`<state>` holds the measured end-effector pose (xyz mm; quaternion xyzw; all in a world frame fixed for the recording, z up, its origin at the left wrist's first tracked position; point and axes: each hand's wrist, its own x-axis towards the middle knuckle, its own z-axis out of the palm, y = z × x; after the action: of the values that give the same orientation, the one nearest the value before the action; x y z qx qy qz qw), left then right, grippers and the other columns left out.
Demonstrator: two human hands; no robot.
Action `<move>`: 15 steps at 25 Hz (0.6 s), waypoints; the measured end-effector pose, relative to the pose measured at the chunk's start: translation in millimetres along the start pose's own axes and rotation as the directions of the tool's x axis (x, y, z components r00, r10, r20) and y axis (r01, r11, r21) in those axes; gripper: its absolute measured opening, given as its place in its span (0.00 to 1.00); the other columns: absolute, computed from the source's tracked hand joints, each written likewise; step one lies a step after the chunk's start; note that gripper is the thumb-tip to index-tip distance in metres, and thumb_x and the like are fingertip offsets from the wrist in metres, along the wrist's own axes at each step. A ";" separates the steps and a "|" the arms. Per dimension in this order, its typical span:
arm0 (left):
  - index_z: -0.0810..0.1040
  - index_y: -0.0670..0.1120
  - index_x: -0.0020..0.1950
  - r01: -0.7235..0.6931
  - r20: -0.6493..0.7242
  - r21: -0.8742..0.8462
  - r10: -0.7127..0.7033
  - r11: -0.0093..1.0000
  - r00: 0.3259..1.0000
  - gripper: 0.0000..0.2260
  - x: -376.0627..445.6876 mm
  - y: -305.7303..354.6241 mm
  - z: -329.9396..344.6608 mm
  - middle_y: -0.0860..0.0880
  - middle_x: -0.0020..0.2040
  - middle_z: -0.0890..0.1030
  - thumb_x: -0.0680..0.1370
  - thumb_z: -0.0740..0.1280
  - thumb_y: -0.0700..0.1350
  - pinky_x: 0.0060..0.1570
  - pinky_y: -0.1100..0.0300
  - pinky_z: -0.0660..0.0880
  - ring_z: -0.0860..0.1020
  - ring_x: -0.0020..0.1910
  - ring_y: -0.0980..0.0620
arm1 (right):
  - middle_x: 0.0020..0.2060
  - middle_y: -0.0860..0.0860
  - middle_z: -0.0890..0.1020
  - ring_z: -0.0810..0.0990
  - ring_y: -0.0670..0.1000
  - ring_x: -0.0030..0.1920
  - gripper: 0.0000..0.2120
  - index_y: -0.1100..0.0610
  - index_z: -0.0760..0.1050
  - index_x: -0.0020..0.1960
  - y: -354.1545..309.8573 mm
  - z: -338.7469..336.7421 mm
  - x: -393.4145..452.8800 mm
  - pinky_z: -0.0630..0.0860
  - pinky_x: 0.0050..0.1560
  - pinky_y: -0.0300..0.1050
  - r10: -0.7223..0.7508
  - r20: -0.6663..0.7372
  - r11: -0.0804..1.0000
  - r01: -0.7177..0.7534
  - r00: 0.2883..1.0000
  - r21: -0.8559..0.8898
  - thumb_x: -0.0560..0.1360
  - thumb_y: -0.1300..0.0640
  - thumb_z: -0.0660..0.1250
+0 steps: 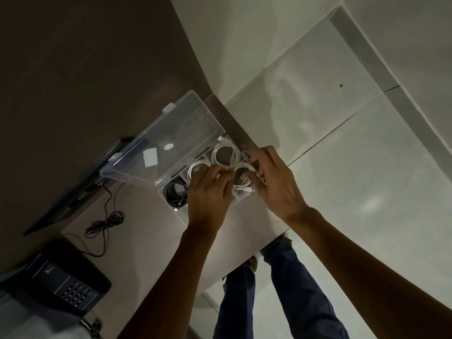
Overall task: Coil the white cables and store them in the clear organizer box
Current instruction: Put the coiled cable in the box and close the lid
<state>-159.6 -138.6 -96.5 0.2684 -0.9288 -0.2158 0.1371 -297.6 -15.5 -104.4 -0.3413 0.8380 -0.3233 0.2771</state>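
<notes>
The clear organizer box [234, 198] lies on the table corner with its lid [168, 140] swung open to the left. Three coiled white cables sit in its compartments: one at the far side [226, 152], one toward the left [195, 168], and one on the right [244, 178] between my hands. A coiled black cable [174, 193] fills the near-left compartment. My left hand [209, 194] rests over the box, its fingertips pinching at the right-hand white coil. My right hand [274, 178] holds the same coil from the box's right edge.
A loose black cable [105, 222] trails across the table to a dark laptop [73, 192] at the left. A black desk phone [61, 275] sits at the near left. The table edge runs just right of the box, with tiled floor and my legs [269, 289] below.
</notes>
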 end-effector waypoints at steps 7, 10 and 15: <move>0.89 0.35 0.57 -0.063 0.065 -0.009 0.063 0.998 0.996 0.11 -12.2 -9.7 2.4 0.36 0.52 0.88 0.76 0.78 0.36 0.46 0.44 0.88 0.88 0.50 0.37 | 0.67 0.58 0.76 0.83 0.55 0.59 0.32 0.43 0.68 0.81 -6.1 -16.9 25.2 0.87 0.58 0.50 -0.097 0.234 0.975 0.140 0.967 -0.175 0.80 0.54 0.74; 0.89 0.36 0.56 -0.069 0.070 0.003 0.069 0.998 0.995 0.10 -10.1 -10.3 5.9 0.37 0.51 0.89 0.76 0.77 0.38 0.47 0.45 0.88 0.88 0.50 0.38 | 0.68 0.58 0.76 0.82 0.55 0.61 0.32 0.41 0.68 0.81 -9.6 -20.1 24.6 0.86 0.59 0.50 -0.087 0.234 0.972 0.134 0.968 -0.192 0.81 0.55 0.74; 0.89 0.37 0.52 -0.152 0.101 0.062 0.146 0.986 0.984 0.08 -1.6 -14.3 4.2 0.40 0.48 0.89 0.80 0.74 0.42 0.47 0.47 0.88 0.88 0.45 0.41 | 0.69 0.59 0.75 0.81 0.56 0.63 0.29 0.39 0.66 0.81 -18.3 -20.5 25.5 0.86 0.57 0.49 -0.035 0.258 0.946 0.115 0.965 -0.301 0.83 0.49 0.68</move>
<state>-153.6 -147.2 -107.2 0.1921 -0.9587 -0.1849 0.0986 -320.1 -37.6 -84.2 -0.4509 0.8234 -0.1509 0.3097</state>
